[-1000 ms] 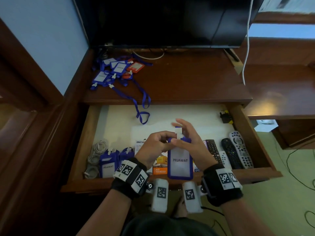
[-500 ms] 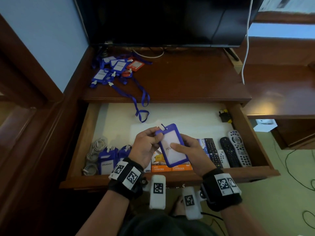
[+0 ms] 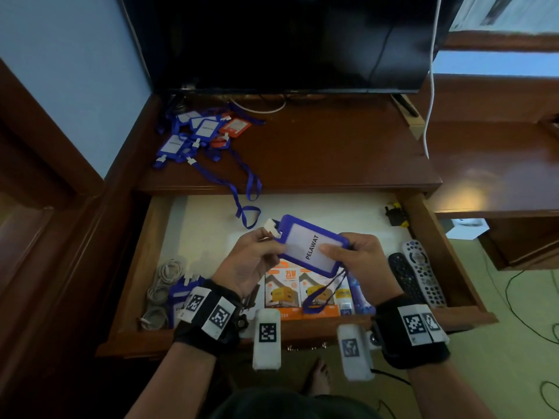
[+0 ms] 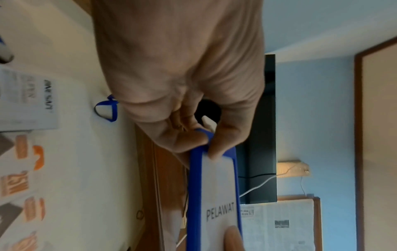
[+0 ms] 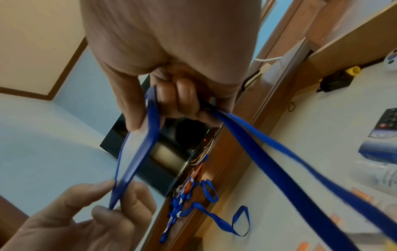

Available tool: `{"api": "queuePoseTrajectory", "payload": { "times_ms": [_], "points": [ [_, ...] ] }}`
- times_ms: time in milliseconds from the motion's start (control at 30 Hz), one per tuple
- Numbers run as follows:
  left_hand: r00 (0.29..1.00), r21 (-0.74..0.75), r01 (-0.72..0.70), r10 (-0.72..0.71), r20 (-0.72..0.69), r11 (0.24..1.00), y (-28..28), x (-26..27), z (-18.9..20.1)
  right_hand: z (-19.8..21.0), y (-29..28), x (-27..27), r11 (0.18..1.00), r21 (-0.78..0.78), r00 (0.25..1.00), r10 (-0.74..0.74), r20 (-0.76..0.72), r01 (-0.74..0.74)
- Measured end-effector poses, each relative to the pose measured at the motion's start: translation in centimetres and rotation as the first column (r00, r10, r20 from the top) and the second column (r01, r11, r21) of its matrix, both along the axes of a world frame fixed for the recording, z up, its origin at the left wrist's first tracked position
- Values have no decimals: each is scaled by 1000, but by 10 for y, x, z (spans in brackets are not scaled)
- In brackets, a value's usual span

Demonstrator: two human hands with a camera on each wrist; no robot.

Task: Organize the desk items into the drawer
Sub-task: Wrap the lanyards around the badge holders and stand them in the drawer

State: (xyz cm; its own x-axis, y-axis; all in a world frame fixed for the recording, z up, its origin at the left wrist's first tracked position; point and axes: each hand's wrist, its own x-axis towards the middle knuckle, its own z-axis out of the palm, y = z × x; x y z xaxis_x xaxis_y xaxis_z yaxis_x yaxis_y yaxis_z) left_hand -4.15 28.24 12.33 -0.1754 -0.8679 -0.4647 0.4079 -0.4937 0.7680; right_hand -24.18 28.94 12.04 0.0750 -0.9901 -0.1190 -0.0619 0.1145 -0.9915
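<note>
A blue badge holder (image 3: 308, 247) with a white card marked PELAWAT hangs tilted above the open drawer (image 3: 423, 231), held by both hands. My left hand (image 3: 272, 244) pinches its top edge by the white clip. My right hand (image 3: 335, 252) grips the other end, thumb on the card face. Its blue lanyard (image 3: 320, 294) loops down under my right hand. The left wrist view shows my left hand (image 4: 206, 141) pinching the holder (image 4: 217, 195). In the right wrist view my right hand (image 5: 167, 105) clasps the holder's edge (image 5: 137, 149) and the lanyard (image 5: 279, 161). A pile of badges (image 3: 199, 131) lies on the desk's back left.
The drawer holds a coiled cable (image 3: 163, 285), blue badges (image 3: 181, 294), orange charger boxes (image 3: 299, 291), remotes (image 3: 417, 276) and a black and yellow plug (image 3: 394, 213). One lanyard (image 3: 248, 207) hangs from the desk into the drawer. A TV (image 3: 287, 40) stands behind.
The badge holder has turned from upright to lying sideways. My hands have moved apart to its two ends, and the lanyard now dangles below my right hand.
</note>
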Motion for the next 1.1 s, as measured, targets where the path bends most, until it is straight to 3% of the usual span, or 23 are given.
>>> {"api": "queuePoseTrajectory", "payload": {
  "times_ms": [167,300,367,533,733,833,1100],
  "points": [
    [976,-20,117,-111,188,993,-11,4,7,3,-12,-1,999,35,1000,17,-1,-17],
    [860,-20,363,-327,391,931,-16,14,6,5,-16,0,997,53,998,62,-18,-61],
    [816,-1,413,-369,444,911,-16,15,4,3,-19,0,997,51,998,51,-25,-50],
    [807,-85,290,-196,557,953,-23,10,1,-3,-26,-1,999,46,999,2,-54,1],
    [682,-41,322,-201,704,946,-30,12,4,-10,-33,0,998,60,989,35,-145,-27],
    [673,-8,263,-177,718,965,-31,15,1,-10,-33,4,998,60,988,41,-146,-33],
    [598,67,293,-238,766,954,-26,19,0,-19,-37,15,993,87,979,90,-185,-75]
  ]
}}
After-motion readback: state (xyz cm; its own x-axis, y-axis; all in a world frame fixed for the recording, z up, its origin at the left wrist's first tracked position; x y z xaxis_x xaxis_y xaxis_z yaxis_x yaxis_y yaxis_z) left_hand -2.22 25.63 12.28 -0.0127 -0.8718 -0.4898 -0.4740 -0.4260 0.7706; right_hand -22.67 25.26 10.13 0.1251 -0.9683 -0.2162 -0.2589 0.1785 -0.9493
